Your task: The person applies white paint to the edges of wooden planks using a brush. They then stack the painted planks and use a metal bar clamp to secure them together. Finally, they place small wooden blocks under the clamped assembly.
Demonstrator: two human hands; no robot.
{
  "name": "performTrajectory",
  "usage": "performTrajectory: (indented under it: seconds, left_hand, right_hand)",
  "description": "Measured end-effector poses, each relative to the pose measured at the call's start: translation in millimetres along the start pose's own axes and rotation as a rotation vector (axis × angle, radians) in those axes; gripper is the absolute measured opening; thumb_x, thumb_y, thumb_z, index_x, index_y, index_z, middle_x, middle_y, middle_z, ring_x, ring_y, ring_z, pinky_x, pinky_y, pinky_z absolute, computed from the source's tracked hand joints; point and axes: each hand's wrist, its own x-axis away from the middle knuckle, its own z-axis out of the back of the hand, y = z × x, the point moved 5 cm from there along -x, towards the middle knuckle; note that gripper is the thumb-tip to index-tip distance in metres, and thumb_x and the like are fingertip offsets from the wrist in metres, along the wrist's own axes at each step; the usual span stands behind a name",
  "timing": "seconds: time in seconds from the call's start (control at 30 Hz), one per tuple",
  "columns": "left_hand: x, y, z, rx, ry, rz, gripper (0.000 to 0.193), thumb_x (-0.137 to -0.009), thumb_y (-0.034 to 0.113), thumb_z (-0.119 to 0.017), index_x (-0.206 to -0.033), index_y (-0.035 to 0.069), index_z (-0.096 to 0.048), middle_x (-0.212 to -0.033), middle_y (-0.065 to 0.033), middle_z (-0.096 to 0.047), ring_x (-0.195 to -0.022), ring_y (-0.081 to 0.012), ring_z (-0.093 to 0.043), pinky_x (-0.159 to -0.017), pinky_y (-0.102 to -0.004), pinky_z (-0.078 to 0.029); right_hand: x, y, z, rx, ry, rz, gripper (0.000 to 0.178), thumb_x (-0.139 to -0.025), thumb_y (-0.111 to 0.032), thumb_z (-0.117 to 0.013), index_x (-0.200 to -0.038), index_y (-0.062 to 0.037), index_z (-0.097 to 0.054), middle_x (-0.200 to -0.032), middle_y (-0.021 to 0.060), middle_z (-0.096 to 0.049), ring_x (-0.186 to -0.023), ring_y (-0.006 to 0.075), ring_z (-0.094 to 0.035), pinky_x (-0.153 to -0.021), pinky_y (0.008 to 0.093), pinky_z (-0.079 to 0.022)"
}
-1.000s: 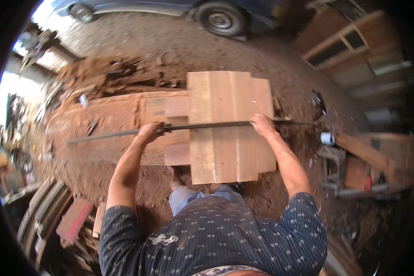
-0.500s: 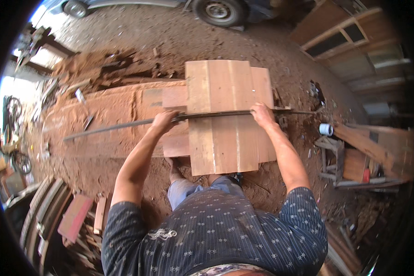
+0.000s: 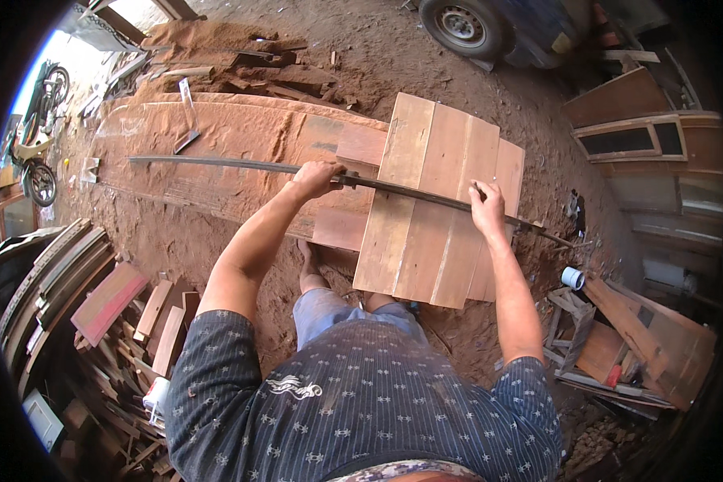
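Observation:
A long dark bar clamp point(image 3: 225, 164) lies across a panel of joined reddish-brown boards point(image 3: 426, 233). My left hand point(image 3: 317, 178) is closed round the clamp's bar beside its sliding jaw point(image 3: 349, 178), just left of the panel. Over the panel's right part, my right hand point(image 3: 488, 210) has its fingers pinched on a small dark piece point(image 3: 479, 190) whose kind I cannot make out. That hand is right at the bar; whether it touches it is unclear. The clamp's screw end point(image 3: 558, 238) sticks out past the panel's right edge.
The panel rests on a sawdust-covered workbench point(image 3: 241, 193) with shorter boards point(image 3: 341, 228) beneath. A try square point(image 3: 188, 120) lies on the bench. Stacked timber point(image 3: 52, 281) stands at left; a blue-white can point(image 3: 572, 278) sits on scrap wood at right. A vehicle wheel point(image 3: 463, 26) is beyond.
My view has turned, so bench and panel look tilted. My right hand has shifted from gripping the bar to pinching a small dark piece. The left hand still holds the clamp.

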Motion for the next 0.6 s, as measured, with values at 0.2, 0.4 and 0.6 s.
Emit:
performTrajectory:
  seconds: [0.2, 0.4, 0.6]
  left_hand:
    - [-7, -2, -11, 0.002, 0.007, -0.050, 0.036, -0.086, 0.032, -0.074, -0.117, 0.015, -0.067, -0.104, -0.0128, -0.073, -0.099, -0.0346, -0.069, -0.082, -0.0468, -0.055]
    - [-24, 20, -24, 0.030, -0.089, -0.033, 0.045, -0.087, 0.032, -0.073, -0.128, 0.014, -0.065, -0.121, -0.0090, -0.069, -0.112, -0.0307, -0.065, -0.093, -0.0428, -0.053]
    - [-21, 29, -21, 0.059, 0.016, -0.058, 0.042, -0.086, 0.035, -0.074, -0.121, 0.014, -0.067, -0.113, -0.0084, -0.072, -0.108, -0.0289, -0.067, -0.091, -0.0425, -0.053]
  right_hand:
    - [-39, -54, -94, -0.652, -0.148, -0.340, 0.043, -0.090, -0.008, -0.075, -0.128, 0.0059, -0.060, -0.089, 0.0059, -0.067, -0.075, 0.0132, -0.066, -0.065, 0.0277, -0.054]
    - [-69, -91, -177, -0.640, -0.216, -0.361, 0.043, -0.087, -0.004, -0.076, -0.123, 0.0055, -0.055, -0.090, 0.0092, -0.068, -0.070, 0.0144, -0.066, -0.058, 0.0260, -0.054]
    - [-89, -80, -216, -0.381, -0.269, -0.288, 0.037, -0.086, -0.004, -0.078, -0.118, 0.0037, -0.062, -0.086, 0.0092, -0.070, -0.066, 0.0129, -0.066, -0.055, 0.0261, -0.054]
